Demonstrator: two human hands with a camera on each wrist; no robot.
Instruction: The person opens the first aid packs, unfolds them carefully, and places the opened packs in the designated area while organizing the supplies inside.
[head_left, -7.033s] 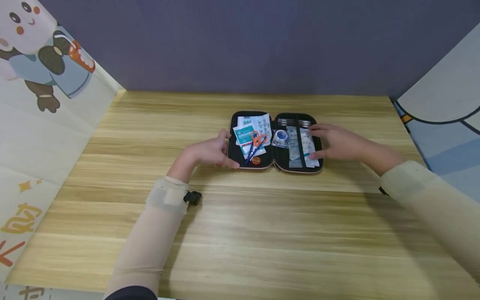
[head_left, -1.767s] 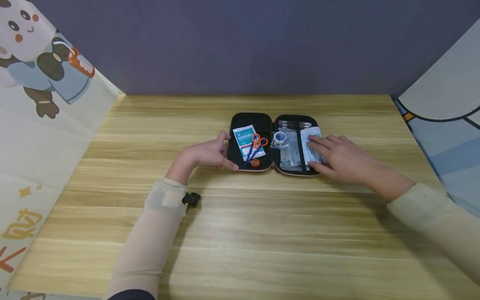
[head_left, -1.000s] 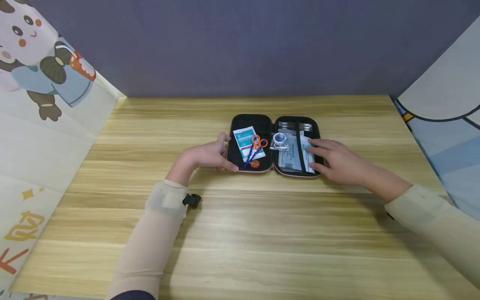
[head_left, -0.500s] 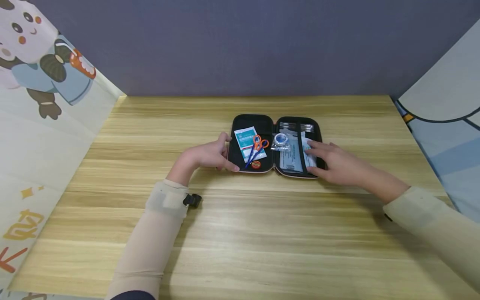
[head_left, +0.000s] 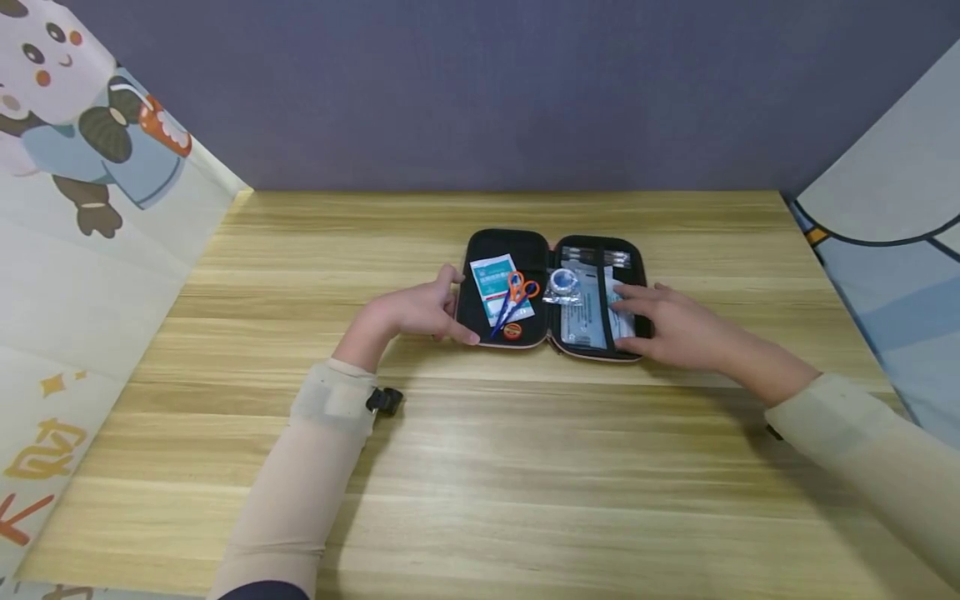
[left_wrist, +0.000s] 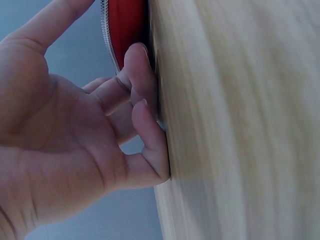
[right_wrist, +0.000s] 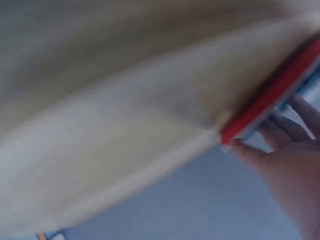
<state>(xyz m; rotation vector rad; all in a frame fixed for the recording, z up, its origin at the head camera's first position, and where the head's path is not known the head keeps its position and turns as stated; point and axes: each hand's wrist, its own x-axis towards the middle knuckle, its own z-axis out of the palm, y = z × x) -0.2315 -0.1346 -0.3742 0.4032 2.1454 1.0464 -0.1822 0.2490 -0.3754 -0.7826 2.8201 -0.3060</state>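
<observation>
In the head view, an unzipped first-aid case (head_left: 502, 242) lies spread flat on the table, black inside. My left hand (head_left: 420, 308) holds its left edge, with thumb and fingers spread along that side; in the left wrist view, bent fingers (left_wrist: 142, 75) rest beside the red shell (left_wrist: 127, 30). My right hand (head_left: 671, 325) presses with extended fingers on pale blue packets (head_left: 585, 312) under the black strap (head_left: 603, 292). In the left half, orange-and-blue scissors (head_left: 513, 300) lie on a teal-and-white packet (head_left: 489, 279). A wrapped tape roll (head_left: 562, 283) sits by the hinge.
Clear tubes or swabs (head_left: 596, 255) lie along the top of the right half. A round orange badge (head_left: 512, 331) marks the left half. Behind the wooden table (head_left: 525, 467) stands a dark blue-grey panel (head_left: 510, 92); printed panels flank both sides.
White packets once in the left half are gone from there. A white packet in the right half has slid left under the strap, my right hand following; the left hand stays put.
</observation>
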